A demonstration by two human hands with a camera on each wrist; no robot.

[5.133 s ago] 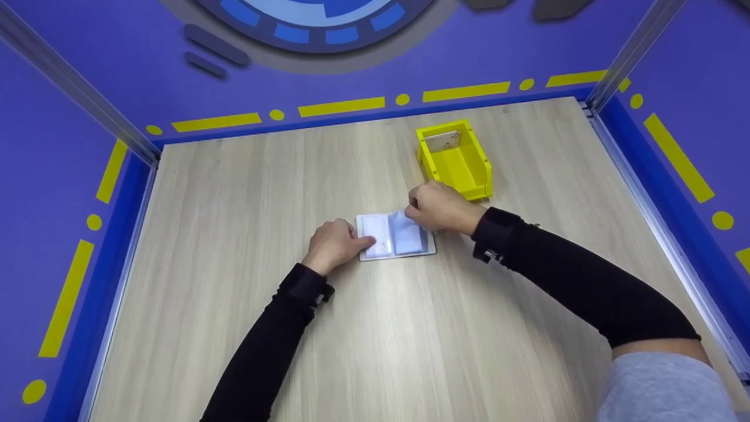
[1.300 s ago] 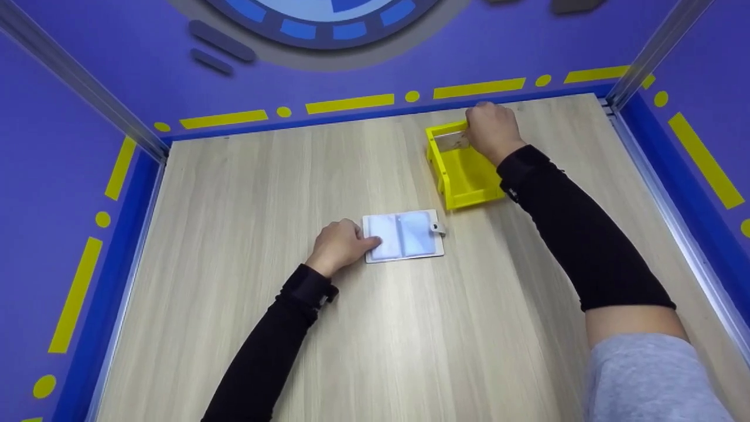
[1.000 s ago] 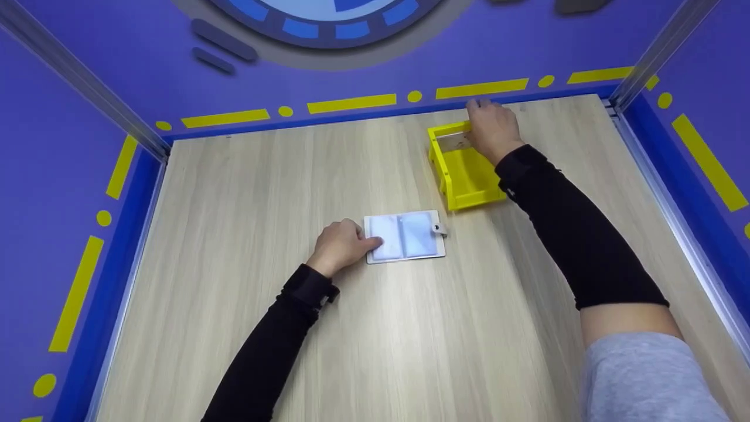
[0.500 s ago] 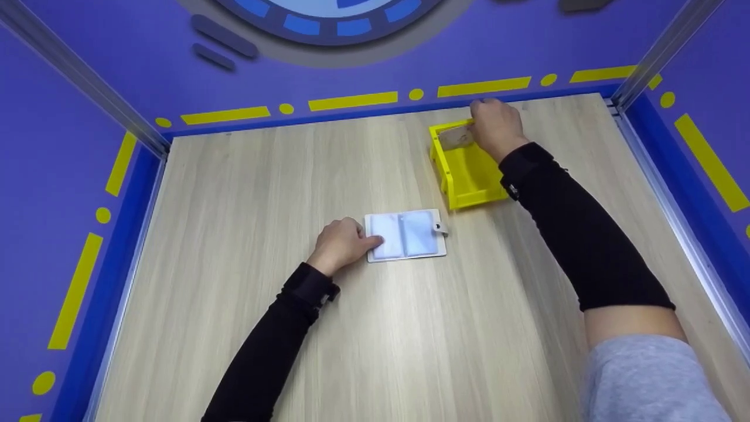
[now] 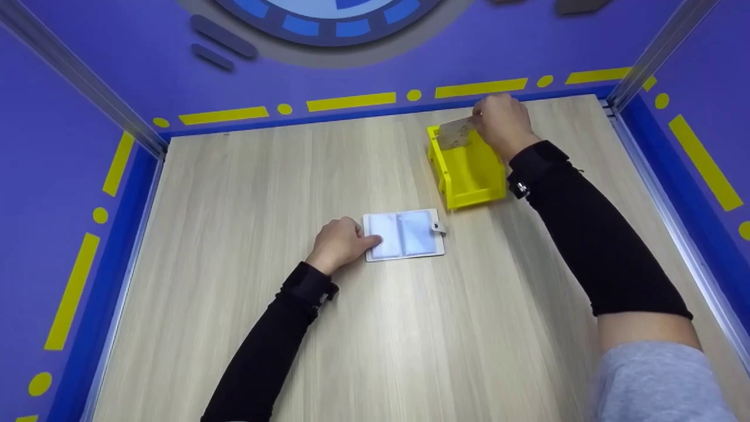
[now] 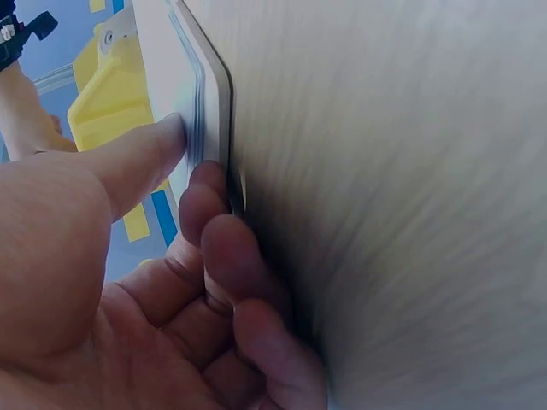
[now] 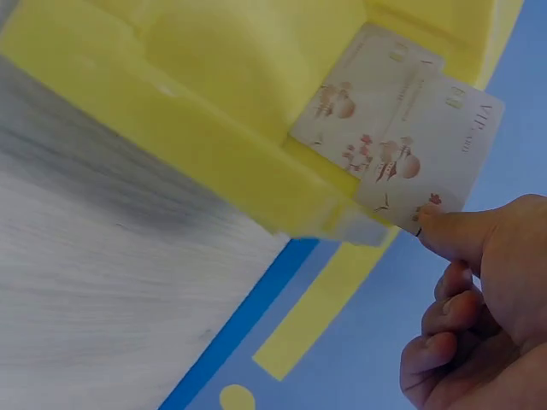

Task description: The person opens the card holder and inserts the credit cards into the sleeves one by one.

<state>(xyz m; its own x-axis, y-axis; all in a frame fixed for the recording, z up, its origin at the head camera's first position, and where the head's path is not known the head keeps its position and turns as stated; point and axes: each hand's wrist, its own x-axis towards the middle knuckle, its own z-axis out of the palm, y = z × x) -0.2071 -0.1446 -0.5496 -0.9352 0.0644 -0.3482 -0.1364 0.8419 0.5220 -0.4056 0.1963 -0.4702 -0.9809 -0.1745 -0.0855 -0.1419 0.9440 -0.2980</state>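
Observation:
A card holder (image 5: 419,234) lies spread open on the table, with clear sleeves and a snap tab (image 5: 438,228) at its right edge. My left hand (image 5: 338,241) grips its left edge, the thumb on top and curled fingers along the edge in the left wrist view. At the back of the yellow bin (image 5: 477,196), my right hand (image 5: 505,124) pinches a pale VIP card (image 7: 436,141) by one corner between thumb and fingers. Part of that card rises above the bin's back rim. A second, similar card (image 7: 350,102) rests inside the bin, partly covered by the pinched one.
The bin stands on the wood-grain table (image 5: 246,193), just behind and right of the card holder. Blue panels with yellow marks (image 5: 351,101) enclose the back and sides, joined by metal corner posts (image 5: 647,55).
Earlier my right hand was at the card holder's right sleeve; it then moved to the bin's back. Over the last second it has drawn the card upward. My left hand keeps its grip.

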